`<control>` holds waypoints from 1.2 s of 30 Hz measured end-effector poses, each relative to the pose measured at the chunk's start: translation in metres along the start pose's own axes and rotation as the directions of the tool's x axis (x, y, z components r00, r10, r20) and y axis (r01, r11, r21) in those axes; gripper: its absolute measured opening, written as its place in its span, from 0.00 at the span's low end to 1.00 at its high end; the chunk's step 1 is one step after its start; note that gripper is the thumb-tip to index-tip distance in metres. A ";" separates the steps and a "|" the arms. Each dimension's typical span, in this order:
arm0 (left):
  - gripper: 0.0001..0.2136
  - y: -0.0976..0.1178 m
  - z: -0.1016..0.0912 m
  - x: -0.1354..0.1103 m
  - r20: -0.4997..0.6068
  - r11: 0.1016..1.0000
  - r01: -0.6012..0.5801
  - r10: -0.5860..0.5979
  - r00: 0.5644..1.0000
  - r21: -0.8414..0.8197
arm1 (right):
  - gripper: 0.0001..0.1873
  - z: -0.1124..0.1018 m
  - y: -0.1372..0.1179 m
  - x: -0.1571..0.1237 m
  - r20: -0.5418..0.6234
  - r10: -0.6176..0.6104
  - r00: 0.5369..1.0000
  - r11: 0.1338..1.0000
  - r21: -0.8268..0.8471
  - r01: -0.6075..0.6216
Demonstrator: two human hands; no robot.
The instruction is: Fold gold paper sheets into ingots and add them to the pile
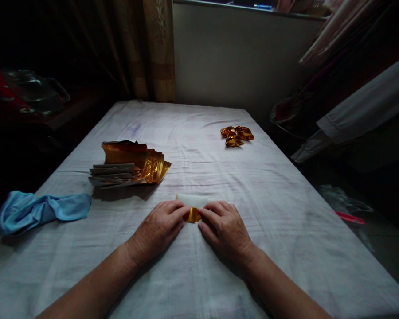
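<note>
A sheet of gold foil paper (194, 215) lies in front of me, its near edge turned over to show a small gold patch and its pale back (191, 201) showing beyond. My left hand (162, 223) closes its fingertips on the left end of the gold part. On the right end, my right hand (224, 226) presses with thumb and fingers. Both hands rest low on the white cloth. Parts of the sheet are hidden under the fingers.
A stack of gold foil paper (129, 164) stands left of centre. Several folded gold pieces (236, 135) sit at the far right. A blue cloth (46, 212) lies at left on the white-covered table (272, 266). A glass jug (36, 91) and hanging clothes (369, 97) flank the table.
</note>
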State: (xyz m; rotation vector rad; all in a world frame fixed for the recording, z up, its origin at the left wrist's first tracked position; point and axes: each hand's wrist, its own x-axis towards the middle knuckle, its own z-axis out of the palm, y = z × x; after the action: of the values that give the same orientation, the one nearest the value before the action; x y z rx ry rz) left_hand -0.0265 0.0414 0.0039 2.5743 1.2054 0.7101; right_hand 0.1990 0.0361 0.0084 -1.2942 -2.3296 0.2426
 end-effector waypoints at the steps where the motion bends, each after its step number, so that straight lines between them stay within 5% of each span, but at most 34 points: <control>1: 0.13 -0.003 -0.001 0.000 -0.007 1.000 0.003 -0.003 1.000 -0.003 | 0.12 0.000 0.000 0.000 0.005 0.007 1.000 1.000 0.002 -0.007; 14: 0.09 -0.014 -0.006 0.008 0.007 0.990 -0.004 0.003 1.000 0.143 | 0.10 -0.006 0.004 0.012 0.119 -0.005 0.993 0.996 -0.086 0.015; 23: 0.16 -0.012 -0.001 0.007 -0.039 0.991 0.035 -0.030 0.999 0.129 | 0.12 0.002 0.009 0.011 0.052 -0.139 0.989 0.980 -0.136 0.145; 29: 0.11 -0.006 -0.001 0.009 -0.035 0.991 0.099 -0.096 0.995 0.088 | 0.14 0.009 0.011 0.019 0.065 -0.016 0.998 0.991 -0.130 0.024; 36: 0.05 -0.006 0.005 0.007 -0.110 0.972 0.174 -0.158 0.981 0.158 | 0.04 0.015 0.012 0.031 0.062 0.158 0.985 0.985 -0.074 -0.154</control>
State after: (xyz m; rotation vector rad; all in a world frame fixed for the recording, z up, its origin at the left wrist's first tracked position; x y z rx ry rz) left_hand -0.0238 0.0508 0.0000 2.5548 1.5520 0.7328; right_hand 0.1866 0.0697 0.0008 -1.5276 -2.3129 0.2619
